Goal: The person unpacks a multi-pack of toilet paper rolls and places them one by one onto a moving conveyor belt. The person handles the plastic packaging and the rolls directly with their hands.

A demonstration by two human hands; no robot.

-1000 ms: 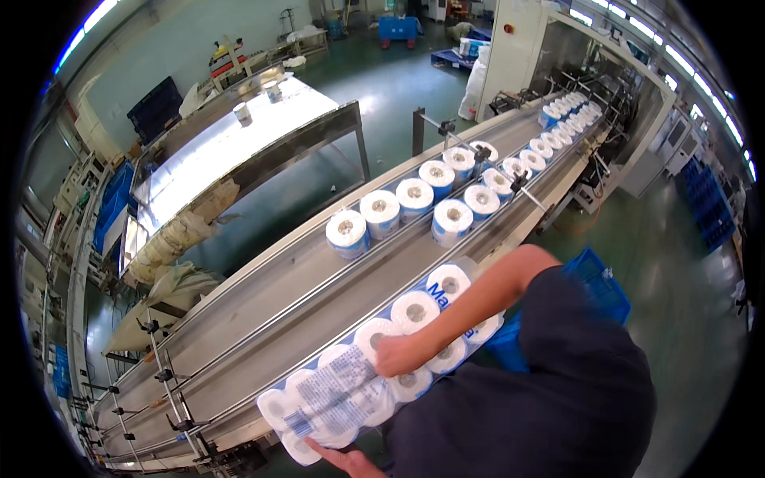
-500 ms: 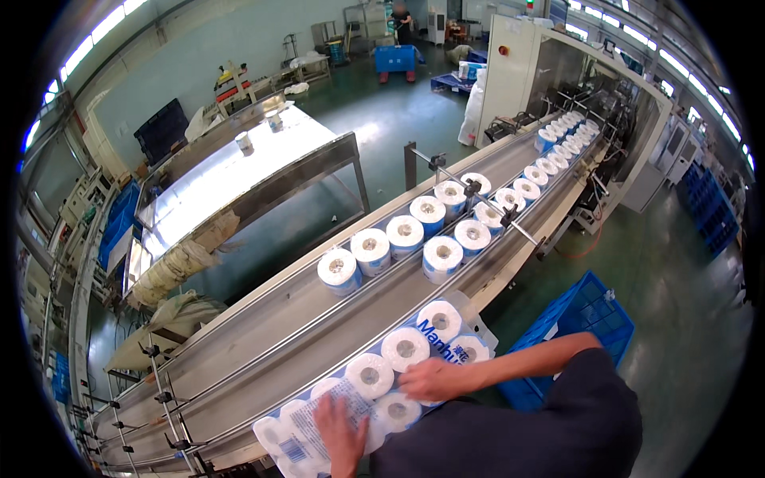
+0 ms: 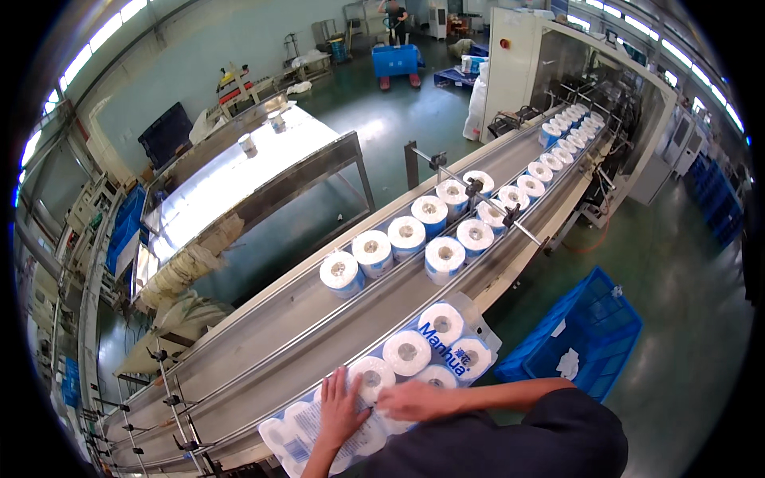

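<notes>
A clear plastic pack of toilet rolls, printed in blue, lies slantwise along the near side of the conveyor, its rolls in two rows. My left hand rests flat on the pack's left part with its fingers apart. Just right of it, my right hand is curled against the pack's near middle, slightly blurred. What its fingers hold, if anything, is hidden. Beyond the pack, loose toilet rolls in blue-and-white wrap stand upright in two lanes on the conveyor.
Rolls run back to a machine housing at the far right. A blue crate with white scraps inside stands on the floor at my right. A bright metal table is across the conveyor. Farther back, a person stands behind a blue bin.
My right hand has slid left and toward me along the pack, nearer my left hand. My left hand has moved slightly up the pack, its fingers flatter. The view has shifted a little.
</notes>
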